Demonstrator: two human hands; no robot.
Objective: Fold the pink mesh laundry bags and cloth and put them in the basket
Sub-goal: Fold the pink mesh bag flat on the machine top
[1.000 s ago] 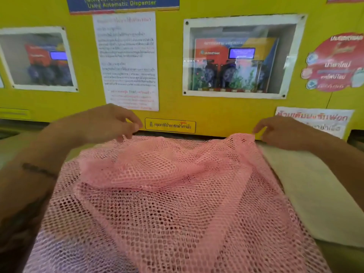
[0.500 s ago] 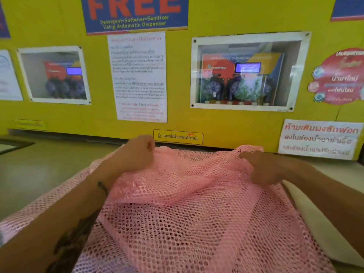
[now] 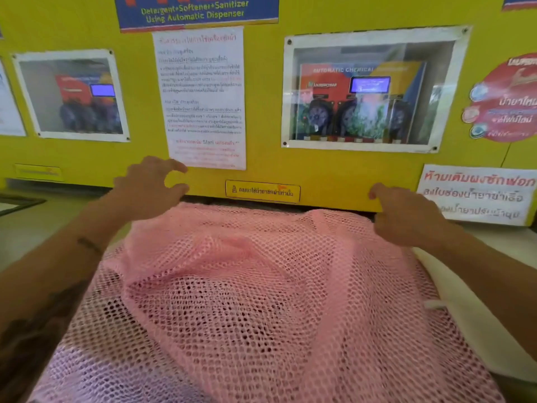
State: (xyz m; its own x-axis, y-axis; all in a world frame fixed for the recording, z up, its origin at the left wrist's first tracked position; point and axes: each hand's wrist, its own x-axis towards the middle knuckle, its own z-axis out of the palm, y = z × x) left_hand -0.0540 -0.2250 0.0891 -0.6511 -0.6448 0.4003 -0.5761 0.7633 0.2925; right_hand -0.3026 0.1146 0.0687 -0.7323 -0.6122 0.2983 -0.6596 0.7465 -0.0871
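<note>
Under the yellow dispenser wall (image 3: 319,175), the counter is mostly hidden by the pink mesh bag (image 3: 261,301) — near edge cut off by frame, layer count unclear. Bag lies rumpled between both forearms, far edge at the wall. Cream cloth (image 3: 470,315) pokes out at right. Left hand (image 3: 148,190) open, fingers spread, at the far-left corner; right hand (image 3: 406,216) open, palm down on the far-right corner — neither gripping.

pink mesh laundry bag (image 3: 261,301), rumpled, spread flat

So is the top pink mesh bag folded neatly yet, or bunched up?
Bunched up: the pink mesh bag lies rumpled in loose ridges, no crisp fold.
</note>
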